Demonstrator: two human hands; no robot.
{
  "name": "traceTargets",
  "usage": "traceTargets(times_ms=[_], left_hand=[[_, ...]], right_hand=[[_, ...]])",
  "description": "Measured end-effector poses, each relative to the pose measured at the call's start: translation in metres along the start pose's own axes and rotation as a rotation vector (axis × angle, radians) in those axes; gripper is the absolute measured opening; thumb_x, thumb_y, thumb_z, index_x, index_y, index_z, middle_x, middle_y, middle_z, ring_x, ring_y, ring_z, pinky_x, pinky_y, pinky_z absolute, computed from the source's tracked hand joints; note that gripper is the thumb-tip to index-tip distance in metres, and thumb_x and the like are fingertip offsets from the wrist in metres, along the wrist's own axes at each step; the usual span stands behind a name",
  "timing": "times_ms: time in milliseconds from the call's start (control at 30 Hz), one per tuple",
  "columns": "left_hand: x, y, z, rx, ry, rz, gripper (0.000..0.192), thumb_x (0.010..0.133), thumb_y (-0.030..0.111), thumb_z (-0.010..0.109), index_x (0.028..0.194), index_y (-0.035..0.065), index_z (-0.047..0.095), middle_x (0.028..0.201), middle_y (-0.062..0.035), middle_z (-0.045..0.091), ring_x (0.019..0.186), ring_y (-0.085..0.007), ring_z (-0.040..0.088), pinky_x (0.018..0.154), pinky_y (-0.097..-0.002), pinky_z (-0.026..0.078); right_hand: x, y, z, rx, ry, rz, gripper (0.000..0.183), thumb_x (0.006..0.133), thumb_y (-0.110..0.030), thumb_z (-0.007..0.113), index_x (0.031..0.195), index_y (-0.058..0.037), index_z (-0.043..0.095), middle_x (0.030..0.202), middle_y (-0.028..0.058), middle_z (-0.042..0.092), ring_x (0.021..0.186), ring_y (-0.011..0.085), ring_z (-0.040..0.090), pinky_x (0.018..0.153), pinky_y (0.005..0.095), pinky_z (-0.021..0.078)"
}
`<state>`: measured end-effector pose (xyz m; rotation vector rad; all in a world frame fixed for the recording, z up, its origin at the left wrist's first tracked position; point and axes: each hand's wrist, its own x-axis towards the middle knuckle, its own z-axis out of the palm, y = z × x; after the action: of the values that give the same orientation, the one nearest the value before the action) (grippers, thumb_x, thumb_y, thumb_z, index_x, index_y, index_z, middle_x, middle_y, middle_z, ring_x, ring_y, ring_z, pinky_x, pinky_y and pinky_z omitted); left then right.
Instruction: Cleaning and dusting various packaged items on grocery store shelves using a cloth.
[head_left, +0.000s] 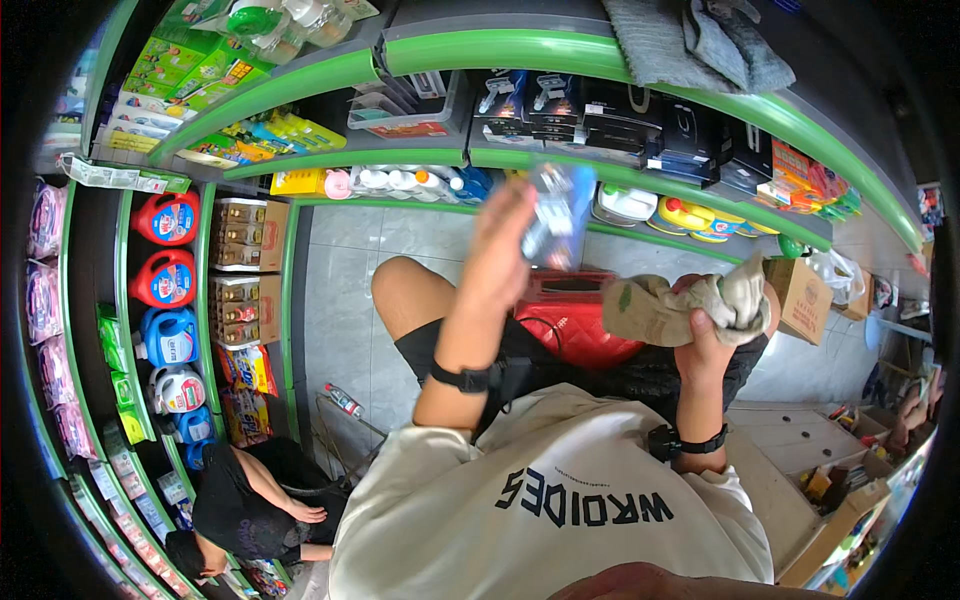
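My left hand (499, 240) grips a small blue and dark product box (559, 214), blurred by motion, in front of the lower green-edged shelf. Similar boxes (501, 101) with a metal fitting pictured on them stand stacked on the shelf just beyond. In my right hand (705, 337) is a bunched beige-grey cloth (660, 307), stained in places, its loose end hanging to the left. Between my knees sits a glossy red object with a quilted pattern (577, 322), partly covered by my legs and the cloth; its kind is unclear.
Black boxes (622, 116) and a clear plastic bin (409, 112) share the shelf ahead. A grey towel (697, 49) overhangs the upper shelf edge. Detergent jugs (166, 277) line the left shelves, near another person (259, 495). Cardboard boxes (799, 300) stand at right.
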<state>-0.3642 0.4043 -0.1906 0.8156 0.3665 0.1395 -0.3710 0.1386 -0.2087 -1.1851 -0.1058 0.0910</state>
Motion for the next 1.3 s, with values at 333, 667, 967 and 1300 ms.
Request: traceTargets(times_ms=[333, 667, 967, 1300], left_hand=[[0.163, 0.074, -0.005, 1.339, 0.289, 0.912, 0.025, 0.09, 0.019, 0.057, 0.103, -0.0007, 0.066, 0.103, -0.0197, 0.068, 0.095, -0.0383, 0.064, 0.085, -0.0444, 0.049], [0.192, 0.074, -0.046, 2.089, 0.343, 1.043, 0.028, 0.092, 0.022, 0.05, 0.092, -0.0009, 0.067, 0.089, -0.0224, 0.067, 0.083, -0.0397, 0.063, 0.077, -0.0483, 0.051], [0.025, 0.018, -0.071, 1.507, -0.314, 0.36, 0.017, 0.09, 0.011, 0.054, 0.087, -0.0037, 0.062, 0.089, -0.0186, 0.067, 0.081, -0.0347, 0.064, 0.073, -0.0416, 0.049], [0.001, -0.024, -0.251, 2.619, -0.909, -0.469, 0.052, 0.081, 0.05, 0.065, 0.119, 0.0144, 0.065, 0.113, -0.0182, 0.067, 0.109, -0.0337, 0.063, 0.095, -0.0446, 0.049]], right_hand=[[-0.009, 0.032, -0.012, 0.152, 0.191, 0.241, 0.064, 0.08, -0.001, 0.075, 0.133, -0.0062, 0.039, 0.12, 0.0082, 0.055, 0.11, 0.0207, 0.056, 0.096, 0.0359, 0.0463], [-0.007, -0.005, -0.003, 0.066, 0.142, 0.162, 0.042, 0.082, -0.002, 0.071, 0.12, -0.0001, 0.055, 0.109, 0.0051, 0.063, 0.097, 0.0141, 0.06, 0.088, 0.0292, 0.0478], [-0.022, -0.025, -0.046, 0.099, 0.292, 0.06, 0.042, 0.083, -0.002, 0.068, 0.122, -0.0009, 0.053, 0.108, 0.0056, 0.062, 0.098, 0.0152, 0.06, 0.087, 0.0298, 0.0482], [-0.034, -0.024, -0.063, 0.003, 0.236, 0.063, 0.044, 0.081, -0.001, 0.067, 0.122, -0.0037, 0.051, 0.106, 0.0052, 0.061, 0.096, 0.0173, 0.061, 0.084, 0.0321, 0.0498]])
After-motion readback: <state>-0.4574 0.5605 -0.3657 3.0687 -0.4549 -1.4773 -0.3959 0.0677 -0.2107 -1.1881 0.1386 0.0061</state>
